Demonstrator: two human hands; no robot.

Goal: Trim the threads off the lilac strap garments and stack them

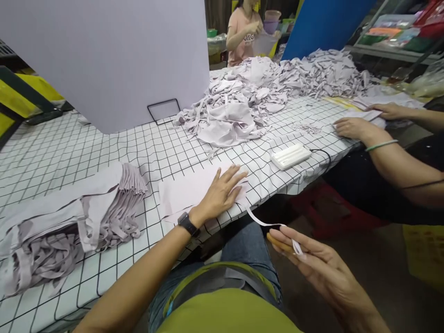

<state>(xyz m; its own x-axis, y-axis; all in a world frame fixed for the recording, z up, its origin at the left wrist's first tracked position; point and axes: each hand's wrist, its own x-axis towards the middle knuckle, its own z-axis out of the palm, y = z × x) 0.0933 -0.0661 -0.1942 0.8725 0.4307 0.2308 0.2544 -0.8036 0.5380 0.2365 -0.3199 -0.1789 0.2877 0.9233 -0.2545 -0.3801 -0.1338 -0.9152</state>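
Observation:
My left hand [222, 192], with a black watch at the wrist, lies flat with fingers spread on a pale pinkish fabric piece [183, 189] near the table edge. From the right end of that fabric a narrow white fabric strap [258, 218] runs down to my right hand [312, 259]. The right fingers are pinched round the strap's far end, off the table's edge and above my lap. Something orange-yellow [275, 240] shows at the right fingertips; I cannot tell whether it is a finger cover or a tool.
Stacked fabric pieces with straps [114, 199] lie at left. Behind are a loose fabric heap [239, 115], a pale upright panel [121, 60] and a white corded device [290, 156]. A co-worker's hands [357, 127] work fabric at right; another person [243, 37] stands behind.

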